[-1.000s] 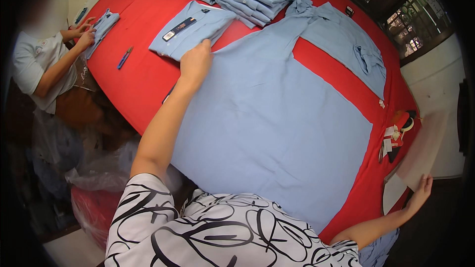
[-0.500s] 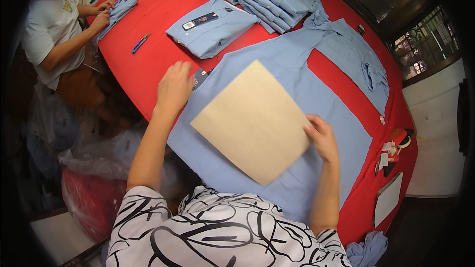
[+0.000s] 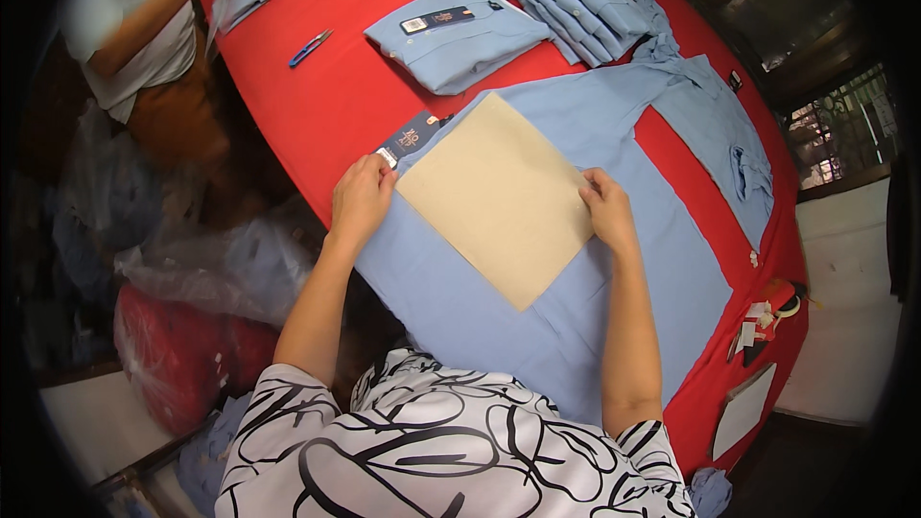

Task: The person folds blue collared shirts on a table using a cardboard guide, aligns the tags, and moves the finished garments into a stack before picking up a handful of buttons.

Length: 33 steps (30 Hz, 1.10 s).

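Observation:
A beige cardboard sheet [image 3: 494,201] lies tilted like a diamond on the back of a light blue shirt [image 3: 460,317] spread over the table. My right hand [image 3: 608,211] pinches the sheet's right corner between thumb and fingers. At the opposite corner my left hand [image 3: 365,197] has its fingers closed on the shirt's edge, beside the sheet; the fingertips are partly hidden. A dark blue hang tag [image 3: 411,137] sticks out from under the shirt just beyond that hand. The shirt's sleeve side [image 3: 705,125] stretches away to the far right.
Folded blue shirts with tags, one single [image 3: 456,38] and a stack [image 3: 580,10], sit on the red-covered table [image 3: 326,105]. Blue thread snips [image 3: 310,48] lie far left, near a co-worker's arm [image 3: 158,14] and a bagged shirt. A tape roll [image 3: 789,307] and white board [image 3: 743,411] are at right.
The cardboard sheet has come down flat onto the shirt and slid slightly away from me. My left hand has closed at the shirt's edge, where the tag now shows more. The co-worker's hand has lifted clear plastic.

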Motion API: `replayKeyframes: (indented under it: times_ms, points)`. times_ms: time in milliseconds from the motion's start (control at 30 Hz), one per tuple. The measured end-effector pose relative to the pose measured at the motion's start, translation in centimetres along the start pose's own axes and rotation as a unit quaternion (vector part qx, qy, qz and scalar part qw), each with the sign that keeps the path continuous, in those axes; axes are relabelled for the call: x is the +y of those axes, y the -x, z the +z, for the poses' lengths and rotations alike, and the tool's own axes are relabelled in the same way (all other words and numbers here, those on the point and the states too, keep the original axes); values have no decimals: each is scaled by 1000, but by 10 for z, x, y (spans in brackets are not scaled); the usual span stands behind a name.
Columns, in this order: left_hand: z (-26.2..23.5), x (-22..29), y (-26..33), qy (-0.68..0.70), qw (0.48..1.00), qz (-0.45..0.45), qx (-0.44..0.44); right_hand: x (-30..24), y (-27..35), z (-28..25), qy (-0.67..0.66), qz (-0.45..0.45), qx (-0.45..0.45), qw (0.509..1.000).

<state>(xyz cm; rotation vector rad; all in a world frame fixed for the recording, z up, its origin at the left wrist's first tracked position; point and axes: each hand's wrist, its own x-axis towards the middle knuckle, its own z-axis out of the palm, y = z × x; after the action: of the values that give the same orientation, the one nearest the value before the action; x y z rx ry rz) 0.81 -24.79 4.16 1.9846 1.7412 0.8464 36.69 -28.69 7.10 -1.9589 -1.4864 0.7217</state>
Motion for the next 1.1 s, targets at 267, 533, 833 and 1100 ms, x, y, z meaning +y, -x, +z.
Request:
replayKeyframes:
  times_ms: [267,533,833,1100]
  points:
    - [2,-9,-4,-39,999,22,7,-14,-4,1,27,24,4,999]
    - [-16,5,3,-11,998,-21,-64,-17,-6,3,66,47,-2,997]
    - [-16,6,-6,-46,995,-62,-71,-13,-7,4,71,32,8,997]
    - [-1,23,1,-138,987,71,31,-26,-6,3,62,59,-5,996]
